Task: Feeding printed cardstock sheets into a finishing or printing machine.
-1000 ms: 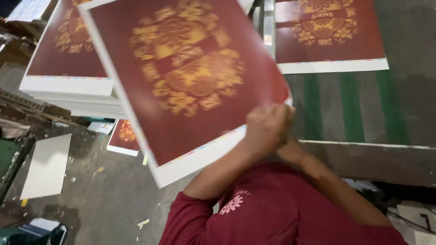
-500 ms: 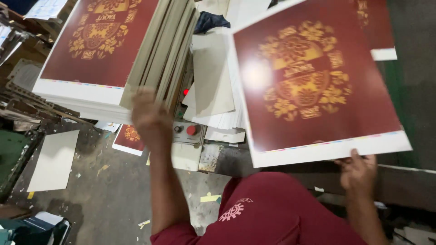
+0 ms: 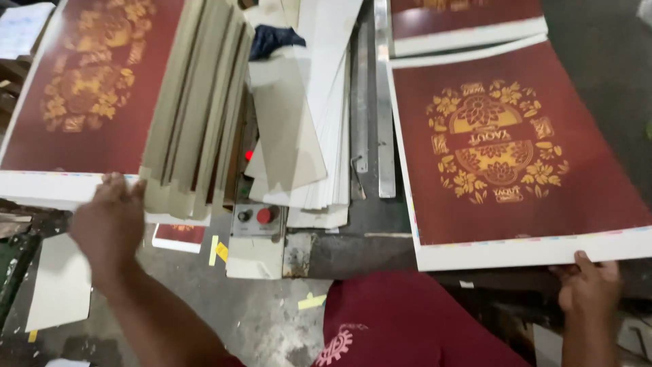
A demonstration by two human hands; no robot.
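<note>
Maroon sheet in right hand

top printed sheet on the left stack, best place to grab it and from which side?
Best bet is the white near margin of the top printed sheet, approached from the person's side. The left hand is already at that near edge, close to the corner by the grey cardboard strips. The sheet is wide, thin and flat, and those strips cover its right side, so a near-edge pinch and peel-up seems easiest.

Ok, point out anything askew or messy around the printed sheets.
The grey boards lean fanned against the left stack of red printed sheets, unevenly. The white strips splay crookedly over the machine's edge. Yellow tape scraps litter the floor. The right sheet lies flat.
</note>
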